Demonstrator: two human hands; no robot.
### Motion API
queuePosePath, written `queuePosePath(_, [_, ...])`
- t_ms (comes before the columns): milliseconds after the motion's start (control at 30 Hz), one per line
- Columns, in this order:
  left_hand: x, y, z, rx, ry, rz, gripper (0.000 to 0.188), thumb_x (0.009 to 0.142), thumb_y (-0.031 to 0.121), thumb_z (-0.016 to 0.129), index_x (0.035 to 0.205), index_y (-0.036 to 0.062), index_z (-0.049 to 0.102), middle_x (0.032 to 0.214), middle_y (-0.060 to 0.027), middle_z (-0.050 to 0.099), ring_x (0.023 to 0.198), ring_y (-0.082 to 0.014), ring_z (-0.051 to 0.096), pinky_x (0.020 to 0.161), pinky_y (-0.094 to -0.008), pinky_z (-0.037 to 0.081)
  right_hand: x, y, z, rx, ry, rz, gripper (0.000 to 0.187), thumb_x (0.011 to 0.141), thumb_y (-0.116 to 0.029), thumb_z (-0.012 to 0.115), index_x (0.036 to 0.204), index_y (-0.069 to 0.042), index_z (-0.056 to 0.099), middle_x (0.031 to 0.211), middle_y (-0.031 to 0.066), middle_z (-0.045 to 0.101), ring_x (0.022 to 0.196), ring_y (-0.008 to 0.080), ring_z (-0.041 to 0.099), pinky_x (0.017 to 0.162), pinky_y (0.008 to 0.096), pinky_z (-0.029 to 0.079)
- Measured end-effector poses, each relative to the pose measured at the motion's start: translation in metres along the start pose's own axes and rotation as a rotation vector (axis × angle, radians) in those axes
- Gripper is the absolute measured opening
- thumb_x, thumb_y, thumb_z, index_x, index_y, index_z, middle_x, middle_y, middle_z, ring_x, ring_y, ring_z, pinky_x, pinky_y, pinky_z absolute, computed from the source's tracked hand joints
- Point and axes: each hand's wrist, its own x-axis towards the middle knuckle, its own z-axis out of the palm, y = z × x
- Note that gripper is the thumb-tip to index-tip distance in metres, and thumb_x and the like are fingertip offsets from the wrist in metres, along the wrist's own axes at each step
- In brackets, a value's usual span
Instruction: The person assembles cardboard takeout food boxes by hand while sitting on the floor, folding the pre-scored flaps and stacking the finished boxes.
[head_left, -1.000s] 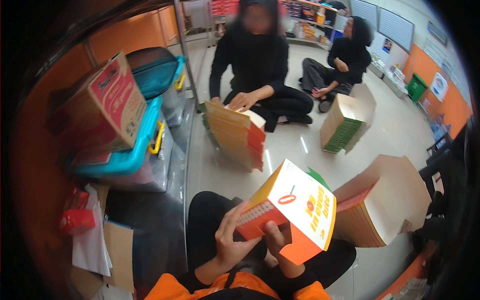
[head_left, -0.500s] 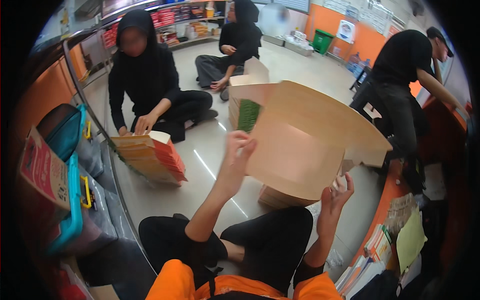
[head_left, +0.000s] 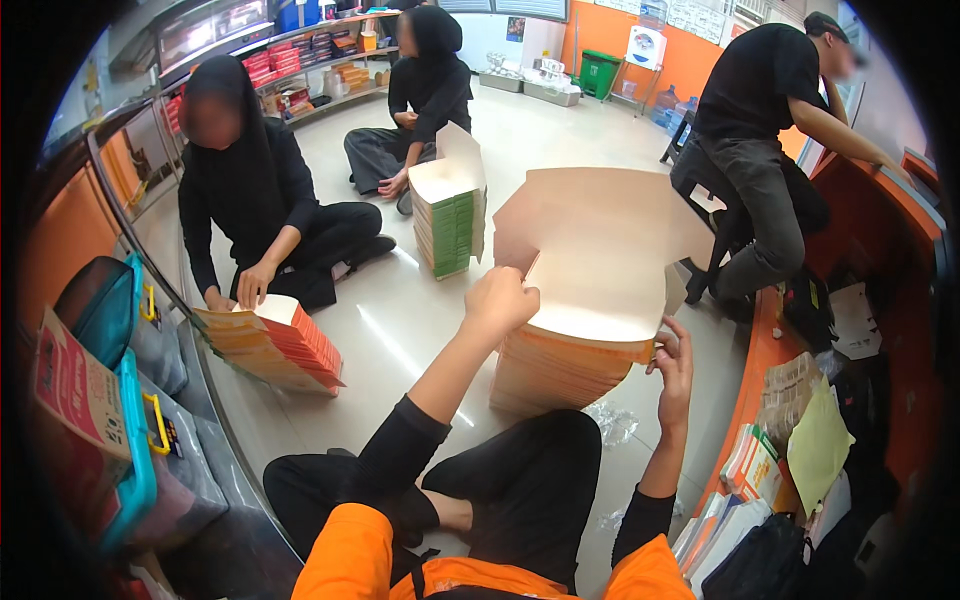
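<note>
A flat, unfolded cardboard box blank (head_left: 600, 250), pale tan on its visible side, is being lifted off the top of a tall stack of flattened blanks (head_left: 560, 365) that is sitting on the shiny tiled floor (head_left: 400, 320) directly in front of the seated person. The sheet is tilting upward, its far edge raised and its near edge lying just above the stack.

The left hand (head_left: 500, 298) is gripping the blank's left edge, fingers curled closed around the cardboard. The right hand (head_left: 675, 362) is pinching the blank's lower right corner, the grip nearly closed with thumb and fingertips on the card. Both forearms are wearing black sleeves, and an orange garment (head_left: 350, 550) is showing at the bottom edge, above crossed legs in dark trousers.

To the left, a person in black is sitting on the floor, hands resting on a slanting pile of orange and yellow blanks (head_left: 270, 345). Farther back, another seated person in black is beside a stack with green edges (head_left: 448, 225). At the right, a person in a black shirt is leaning on an orange counter (head_left: 900, 230). Papers and booklets (head_left: 790, 450) are lying along the counter's lower ledge. On the far left, a red carton (head_left: 75, 400) and teal-lidded bins (head_left: 130, 460) are sitting against the wall.
</note>
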Motion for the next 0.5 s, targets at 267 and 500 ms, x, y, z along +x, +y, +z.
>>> queuePosePath(267, [0.014,0.002,-0.004,0.072,-0.056,-0.09,0.039,0.072,0.034,0.058,0.086,-0.0008,0.068,0.088,-0.0211,0.067,0.087,-0.0354,0.065,0.078,-0.0416,0.05,0.003,0.01,-0.016,-0.185,-0.181,-0.152,0.045,0.074,-0.014,0.065,0.115,-0.006,0.048,0.092,0.0072,0.06,0.08,0.0162,0.055,0.072,0.0278,0.043])
queuePosePath(500, [0.033,0.0,0.003,0.192,-0.108,-0.065,0.032,0.071,0.02,0.061,0.096,0.001,0.067,0.101,-0.0189,0.066,0.096,-0.0348,0.063,0.082,-0.0419,0.05,0.004,-0.002,-0.014,-0.453,-0.112,-0.232,0.034,0.067,-0.013,0.077,0.096,-0.003,0.063,0.087,0.0052,0.066,0.067,0.0159,0.052,0.062,0.0275,0.041])
